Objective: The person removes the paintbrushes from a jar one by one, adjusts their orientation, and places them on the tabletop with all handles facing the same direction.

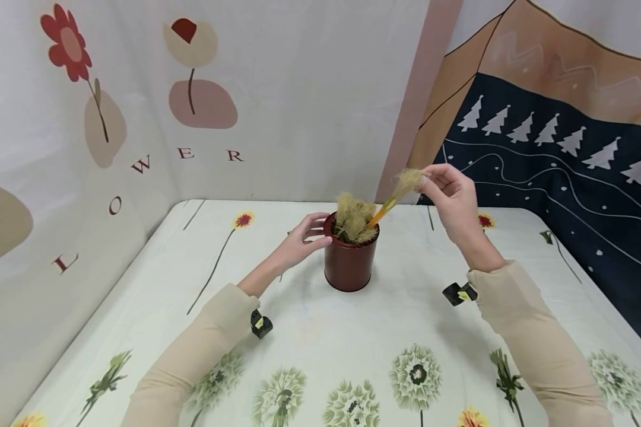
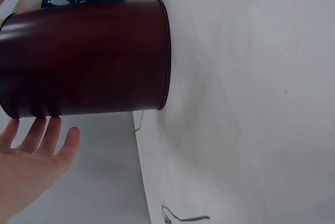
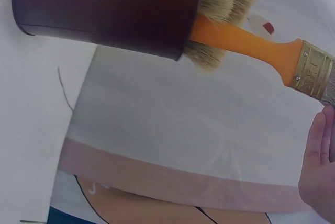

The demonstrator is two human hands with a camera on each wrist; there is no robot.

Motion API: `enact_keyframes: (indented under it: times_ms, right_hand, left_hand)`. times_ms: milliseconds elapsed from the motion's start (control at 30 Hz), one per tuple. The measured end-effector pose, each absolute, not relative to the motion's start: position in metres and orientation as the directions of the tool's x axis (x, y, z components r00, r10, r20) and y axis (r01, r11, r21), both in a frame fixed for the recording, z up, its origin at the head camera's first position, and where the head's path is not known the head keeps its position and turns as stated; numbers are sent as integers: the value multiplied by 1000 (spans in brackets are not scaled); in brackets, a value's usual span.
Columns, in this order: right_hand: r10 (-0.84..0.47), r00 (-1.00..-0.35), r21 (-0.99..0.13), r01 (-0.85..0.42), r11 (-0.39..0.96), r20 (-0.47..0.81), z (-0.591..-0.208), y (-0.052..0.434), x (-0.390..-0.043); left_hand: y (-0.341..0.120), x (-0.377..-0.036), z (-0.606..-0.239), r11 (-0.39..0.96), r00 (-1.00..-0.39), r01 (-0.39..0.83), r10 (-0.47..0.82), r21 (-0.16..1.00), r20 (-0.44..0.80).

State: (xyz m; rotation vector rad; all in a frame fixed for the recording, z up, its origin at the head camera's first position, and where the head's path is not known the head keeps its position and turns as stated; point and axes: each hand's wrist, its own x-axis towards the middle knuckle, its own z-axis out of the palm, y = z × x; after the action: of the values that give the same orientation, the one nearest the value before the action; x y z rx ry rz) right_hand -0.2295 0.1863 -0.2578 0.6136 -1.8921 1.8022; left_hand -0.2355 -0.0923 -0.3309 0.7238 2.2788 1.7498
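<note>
A dark red round can (image 1: 351,264) stands upright on the table, with several tufts of tan bristles (image 1: 352,216) sticking out of its top. One paintbrush (image 3: 261,50) leans out to the right, bristles up. It has an orange handle and a brass-coloured metal band, and the handle's lower end is hidden inside the can. My right hand (image 1: 451,198) pinches this brush by its bristle tips, above and right of the can. On the can's left side, near the rim, my left hand (image 1: 301,241) rests its fingertips with the fingers spread and loosely extended.
A white cloth printed with flowers (image 1: 320,338) covers the table. Behind it hangs a pale printed curtain (image 1: 310,118), and a dark blue one with white trees (image 1: 555,172) is at the right. Small black wrist cameras (image 1: 260,324) sit at both cuffs.
</note>
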Motion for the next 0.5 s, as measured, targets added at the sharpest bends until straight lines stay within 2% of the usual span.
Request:
enact_keyframes:
  times_ms: [500]
  right_hand:
    - [96,-748,-742,-664,-97,657,-239,204,-224]
  left_hand:
    - [-92,-235,-330,188,-863,271,482,944,152]
